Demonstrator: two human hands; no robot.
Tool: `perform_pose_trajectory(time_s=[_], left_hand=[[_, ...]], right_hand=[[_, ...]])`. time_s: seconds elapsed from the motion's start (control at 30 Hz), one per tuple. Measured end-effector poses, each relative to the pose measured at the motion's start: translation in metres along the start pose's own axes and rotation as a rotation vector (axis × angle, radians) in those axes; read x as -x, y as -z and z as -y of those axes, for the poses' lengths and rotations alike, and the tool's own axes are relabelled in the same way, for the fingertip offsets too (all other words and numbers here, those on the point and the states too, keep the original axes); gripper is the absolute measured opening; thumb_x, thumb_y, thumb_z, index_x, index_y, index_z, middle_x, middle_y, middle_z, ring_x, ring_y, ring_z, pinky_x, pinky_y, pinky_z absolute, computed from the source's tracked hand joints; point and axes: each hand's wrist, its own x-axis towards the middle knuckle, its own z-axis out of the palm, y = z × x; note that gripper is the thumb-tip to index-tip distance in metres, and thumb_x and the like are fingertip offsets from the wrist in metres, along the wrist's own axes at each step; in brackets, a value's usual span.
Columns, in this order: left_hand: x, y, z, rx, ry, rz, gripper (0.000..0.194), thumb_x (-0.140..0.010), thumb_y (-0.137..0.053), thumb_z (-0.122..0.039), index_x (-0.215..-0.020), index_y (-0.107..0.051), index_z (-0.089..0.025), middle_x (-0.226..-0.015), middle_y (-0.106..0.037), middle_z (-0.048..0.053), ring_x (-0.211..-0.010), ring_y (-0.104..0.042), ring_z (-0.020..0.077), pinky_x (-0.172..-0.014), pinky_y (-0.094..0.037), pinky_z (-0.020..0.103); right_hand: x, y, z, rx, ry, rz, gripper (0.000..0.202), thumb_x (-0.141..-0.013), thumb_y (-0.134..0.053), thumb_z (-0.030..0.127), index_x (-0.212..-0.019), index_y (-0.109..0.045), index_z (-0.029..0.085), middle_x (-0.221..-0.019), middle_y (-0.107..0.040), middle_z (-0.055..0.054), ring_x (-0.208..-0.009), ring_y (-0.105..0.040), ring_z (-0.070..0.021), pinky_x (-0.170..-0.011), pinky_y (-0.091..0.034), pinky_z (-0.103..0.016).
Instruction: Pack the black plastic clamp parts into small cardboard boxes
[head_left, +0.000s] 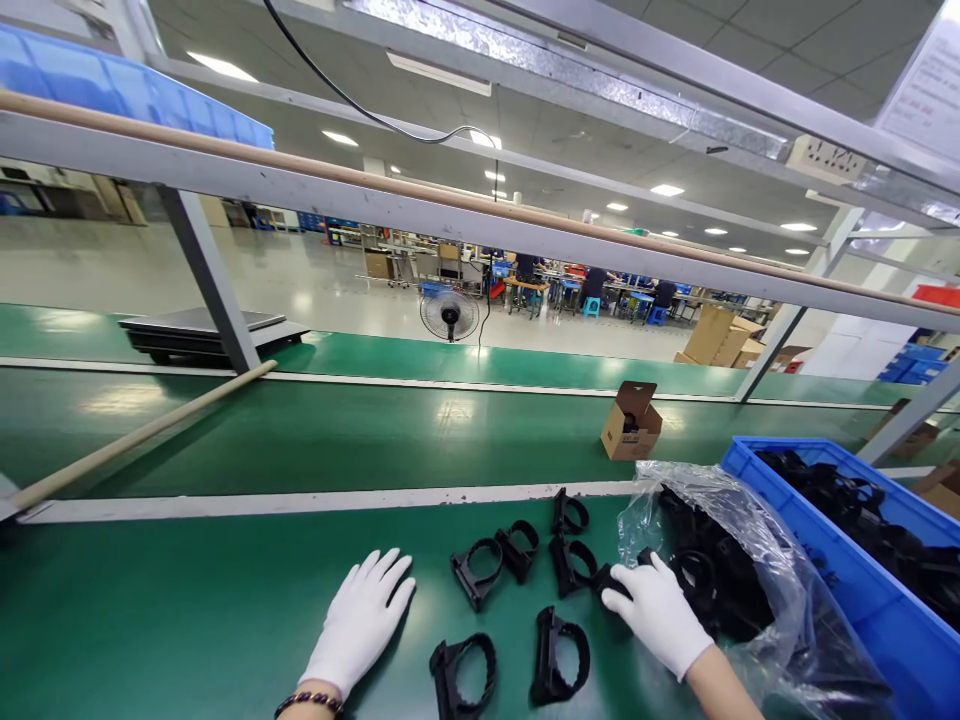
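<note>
Head view: left hand (360,622) white-gloved, palm down, fingers spread on green counter (225,610), holding nothing. Right hand (660,612) also gloved, fingers bent over a black piece (609,580) beside the clear bag (791,580); fingertips partly hidden, can't tell if pinched or just touching. Six black ring brackets (545,660) lie loose between the hands, some near each other, two closer to the wearer. Good handling, my read: take one piece by its thick straight side, not the thin loop; lift clear of neighbours so the rings don't hook; mind bag film under the fingers; gloves may slip, so get a full pad grip before moving. Left hand could steady nearby pieces. Materials: brackets look like matte, hard plastic, round loop on a blocky base, ribbed inner edge. Bag thin, shiny, crinkled, black parts inside. Blue bin (885,625) smooth, straight-walled, more black parts inside. Counter smooth, slightly glossy.
</note>
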Motion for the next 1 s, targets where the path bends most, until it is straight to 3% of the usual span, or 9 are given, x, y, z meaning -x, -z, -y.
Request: perform_pose_trajectory(time_s=[0.1, 0.17, 0.27, 0.33, 0.47, 0.57, 0.77, 0.9, 1.0], left_hand=[[0.002, 0.002, -0.001, 0.005, -0.004, -0.001, 0.057, -0.099, -0.033, -0.043, -0.145, -0.056, -0.019, -0.160, -0.043, 0.007, -0.152, -0.032, 0.0317, -0.128, -0.021, 0.051], [0.003, 0.002, -0.001, 0.007, -0.008, -0.003, 0.057, -0.098, -0.034, -0.043, -0.145, -0.056, -0.019, -0.159, -0.044, 0.007, -0.152, -0.033, 0.0320, -0.128, -0.021, 0.051], [0.003, 0.001, -0.001, -0.001, -0.012, -0.002, 0.056, -0.097, -0.035, -0.043, -0.145, -0.056, -0.020, -0.159, -0.044, 0.007, -0.152, -0.033, 0.0323, -0.127, -0.022, 0.051], [0.004, 0.001, -0.002, -0.007, -0.016, -0.002, 0.056, -0.097, -0.036, -0.042, -0.144, -0.057, -0.020, -0.159, -0.044, 0.007, -0.152, -0.033, 0.0325, -0.127, -0.023, 0.052], [0.005, 0.003, -0.003, 0.006, -0.017, -0.004, 0.056, -0.096, -0.036, -0.041, -0.143, -0.058, -0.019, -0.158, -0.045, 0.008, -0.151, -0.035, 0.0333, -0.127, -0.024, 0.052], [0.005, 0.002, -0.002, 0.035, -0.023, -0.021, 0.056, -0.096, -0.038, -0.041, -0.142, -0.059, -0.019, -0.158, -0.046, 0.008, -0.150, -0.036, 0.0338, -0.127, -0.024, 0.053], [0.004, -0.001, -0.001, 0.017, -0.022, -0.010, 0.056, -0.098, -0.036, -0.042, -0.144, -0.057, -0.019, -0.159, -0.044, 0.008, -0.152, -0.033, 0.0336, -0.127, -0.023, 0.052], [0.004, 0.000, -0.002, 0.020, -0.019, -0.018, 0.055, -0.098, -0.036, -0.042, -0.144, -0.058, -0.020, -0.159, -0.045, 0.008, -0.151, -0.034, 0.0327, -0.127, -0.023, 0.052], [0.004, 0.002, -0.002, 0.027, -0.020, -0.023, 0.055, -0.098, -0.036, -0.042, -0.143, -0.058, -0.020, -0.158, -0.046, 0.008, -0.151, -0.035, 0.0325, -0.127, -0.024, 0.052]], right_hand=[[0.017, -0.004, 0.015, -0.065, 0.011, 0.071, 0.018, -0.088, -0.064, 0.030, -0.100, -0.075, 0.022, -0.089, -0.072, -0.007, -0.096, -0.068, -0.0223, -0.124, -0.016, -0.050], [0.031, -0.006, 0.025, -0.095, 0.019, 0.134, 0.022, -0.082, -0.066, 0.023, -0.101, -0.075, 0.022, -0.096, -0.072, -0.008, -0.103, -0.066, -0.0229, -0.125, -0.014, -0.050], [0.045, -0.003, 0.029, -0.123, 0.093, 0.180, 0.022, -0.087, -0.059, 0.020, -0.103, -0.073, 0.025, -0.090, -0.072, -0.004, -0.098, -0.067, -0.0210, -0.122, -0.024, -0.047], [0.046, 0.005, 0.018, -0.105, 0.103, 0.090, 0.027, -0.096, -0.048, 0.023, -0.106, -0.073, 0.026, -0.088, -0.074, -0.004, -0.092, -0.069, -0.0208, -0.114, -0.037, -0.042], [0.030, 0.024, -0.025, 0.057, -0.135, -0.178, 0.043, -0.104, -0.033, 0.026, -0.128, -0.068, 0.021, -0.118, -0.074, -0.011, -0.108, -0.069, -0.0240, -0.099, -0.048, -0.034], [0.015, 0.028, -0.043, 0.178, -0.271, -0.154, 0.044, -0.105, -0.031, 0.025, -0.132, -0.066, 0.019, -0.119, -0.074, -0.012, -0.106, -0.070, -0.0256, -0.093, -0.050, -0.035], [-0.008, 0.007, -0.032, 0.211, -0.321, -0.021, 0.036, -0.096, -0.055, 0.044, -0.091, -0.078, 0.017, -0.087, -0.077, -0.013, -0.084, -0.075, -0.0301, -0.071, -0.051, -0.035], [-0.020, 0.009, -0.025, 0.260, -0.276, 0.005, 0.016, -0.081, -0.067, 0.023, -0.084, -0.080, 0.015, -0.088, -0.076, -0.015, -0.087, -0.073, -0.0290, -0.074, -0.049, -0.034], [-0.027, 0.025, -0.017, 0.297, -0.187, -0.058, 0.021, -0.083, -0.062, 0.017, -0.091, -0.081, 0.019, -0.102, -0.072, -0.016, -0.100, -0.068, -0.0319, -0.078, -0.046, -0.037]])
